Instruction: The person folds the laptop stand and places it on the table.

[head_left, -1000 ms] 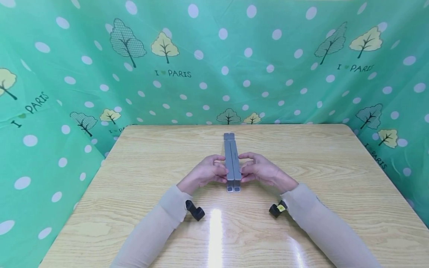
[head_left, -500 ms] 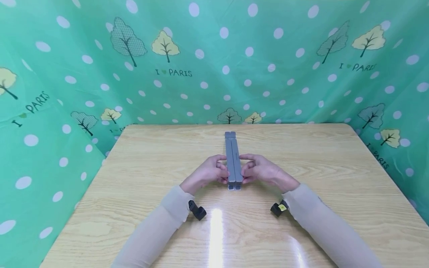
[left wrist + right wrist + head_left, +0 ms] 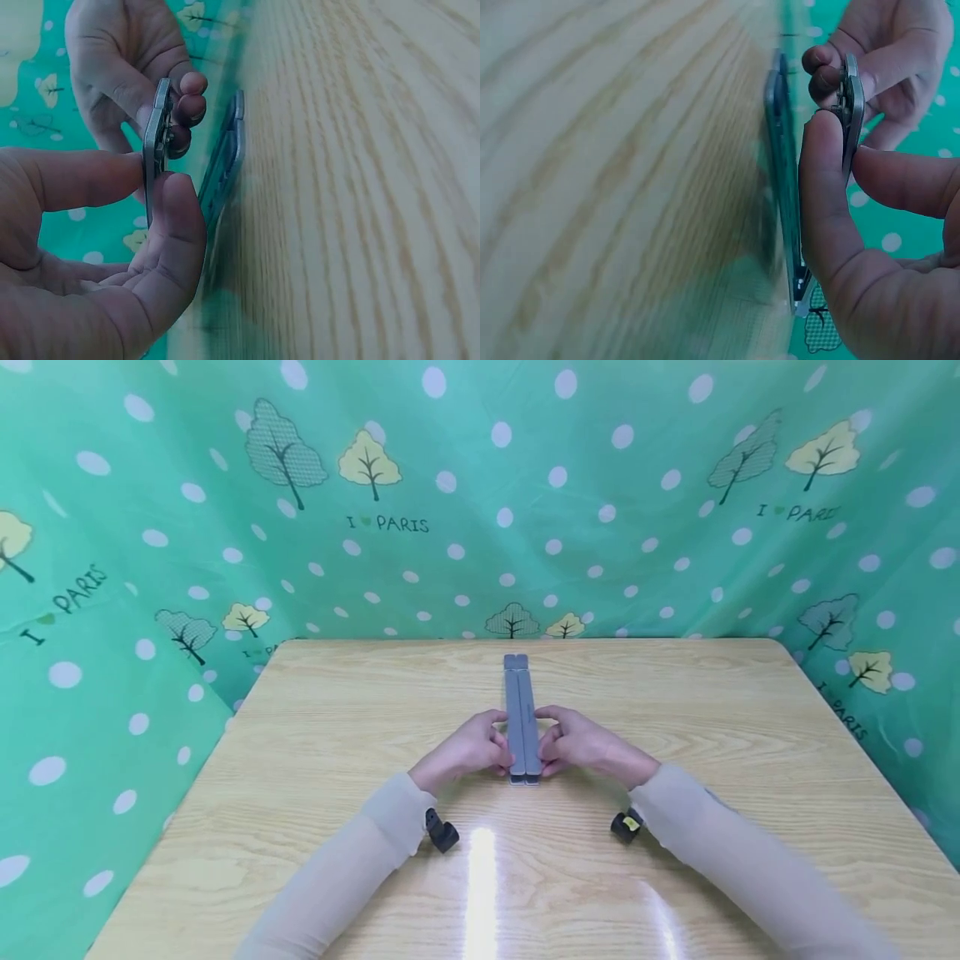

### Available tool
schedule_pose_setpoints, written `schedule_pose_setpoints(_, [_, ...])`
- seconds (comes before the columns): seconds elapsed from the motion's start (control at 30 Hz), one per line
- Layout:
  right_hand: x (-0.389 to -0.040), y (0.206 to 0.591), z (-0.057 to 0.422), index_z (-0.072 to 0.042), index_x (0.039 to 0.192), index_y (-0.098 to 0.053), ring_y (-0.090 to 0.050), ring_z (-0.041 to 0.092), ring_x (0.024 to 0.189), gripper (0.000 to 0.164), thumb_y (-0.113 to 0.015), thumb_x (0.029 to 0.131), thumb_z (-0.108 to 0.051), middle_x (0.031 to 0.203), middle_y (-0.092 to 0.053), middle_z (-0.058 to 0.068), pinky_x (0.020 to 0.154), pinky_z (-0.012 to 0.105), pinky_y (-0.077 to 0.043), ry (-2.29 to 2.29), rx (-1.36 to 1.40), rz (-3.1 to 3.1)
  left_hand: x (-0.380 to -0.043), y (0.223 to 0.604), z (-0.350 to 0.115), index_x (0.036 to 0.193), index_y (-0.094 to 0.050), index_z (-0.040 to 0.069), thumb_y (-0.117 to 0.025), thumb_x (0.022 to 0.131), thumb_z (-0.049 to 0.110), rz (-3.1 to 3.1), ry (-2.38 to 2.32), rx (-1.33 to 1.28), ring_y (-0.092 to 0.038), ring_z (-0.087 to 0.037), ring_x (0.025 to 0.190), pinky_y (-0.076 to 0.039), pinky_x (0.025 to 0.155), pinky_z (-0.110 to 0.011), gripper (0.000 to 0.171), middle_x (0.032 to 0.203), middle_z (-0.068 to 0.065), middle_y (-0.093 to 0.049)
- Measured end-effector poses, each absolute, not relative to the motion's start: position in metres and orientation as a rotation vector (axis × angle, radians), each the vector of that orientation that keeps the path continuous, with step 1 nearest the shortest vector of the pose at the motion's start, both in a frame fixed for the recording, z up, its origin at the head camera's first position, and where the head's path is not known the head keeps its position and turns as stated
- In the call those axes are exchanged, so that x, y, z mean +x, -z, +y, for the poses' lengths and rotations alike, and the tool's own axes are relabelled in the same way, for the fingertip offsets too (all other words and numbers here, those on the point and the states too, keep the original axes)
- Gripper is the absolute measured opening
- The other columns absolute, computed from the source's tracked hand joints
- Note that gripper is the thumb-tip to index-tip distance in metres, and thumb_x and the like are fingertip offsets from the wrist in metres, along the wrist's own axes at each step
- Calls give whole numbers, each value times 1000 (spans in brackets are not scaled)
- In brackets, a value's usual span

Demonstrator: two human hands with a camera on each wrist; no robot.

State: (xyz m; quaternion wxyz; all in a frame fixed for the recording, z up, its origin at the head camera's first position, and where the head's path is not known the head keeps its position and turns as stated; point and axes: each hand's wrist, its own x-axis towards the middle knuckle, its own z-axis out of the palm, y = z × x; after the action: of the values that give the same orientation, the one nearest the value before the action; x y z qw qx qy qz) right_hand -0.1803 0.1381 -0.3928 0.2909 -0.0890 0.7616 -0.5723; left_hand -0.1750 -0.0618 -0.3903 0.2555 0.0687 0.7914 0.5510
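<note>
A grey folding laptop stand (image 3: 522,727), its two long bars side by side, lies lengthwise on the table between both hands. My left hand (image 3: 474,746) pinches the upper bars from the left near their front end; my right hand (image 3: 588,747) does the same from the right. In the left wrist view, the upper bar (image 3: 153,139) sits between thumb and finger, with a gap to the lower bar (image 3: 226,154) close over the wood. The right wrist view shows the same gap above its lower bar (image 3: 781,165). Small feet peek out at the stand's front end.
The light wooden table (image 3: 360,693) extends on all sides of the stand. A green dotted curtain (image 3: 465,485) hangs behind and beside it. A black wrist mount (image 3: 441,833) shows at the left cuff, another mount (image 3: 625,827) at the right.
The front end of the upper bars has come down toward the lower bars, covering more of the front feet. Both hands have lowered slightly with it, keeping their hold.
</note>
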Motion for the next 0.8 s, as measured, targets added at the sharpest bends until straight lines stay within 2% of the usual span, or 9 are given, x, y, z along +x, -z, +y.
schedule_pose_setpoints(0.37, [-182, 401, 126, 0, 149, -13, -65, 27, 66, 79, -53, 82, 15, 87, -61, 21, 64, 38, -59, 1405, -254, 2132, -174, 398, -60, 144, -28, -4, -71, 74, -10, 2345, -1296, 229, -59, -21, 56, -54, 53, -31, 83, 68, -10, -59])
schedule_pose_setpoints(0.6, [-181, 397, 121, 1, 149, -12, -64, 26, 63, 81, -53, 81, 16, 82, -61, 19, 61, 37, -59, 1344, -236, 2190, -174, 394, -57, 141, -30, -6, -72, 74, -9, 2384, -1230, 253, -61, -22, 58, -56, 54, -32, 78, 73, -13, -59])
schedule_pose_setpoints(0.8, [-180, 396, 124, 1, 149, -13, -64, 25, 62, 80, -54, 82, 15, 81, -62, 18, 59, 36, -58, 1289, -243, 2237, -177, 392, -54, 138, -33, -3, -74, 75, -3, 2440, -1075, 291, -61, -20, 63, -53, 55, -31, 75, 80, -12, -61])
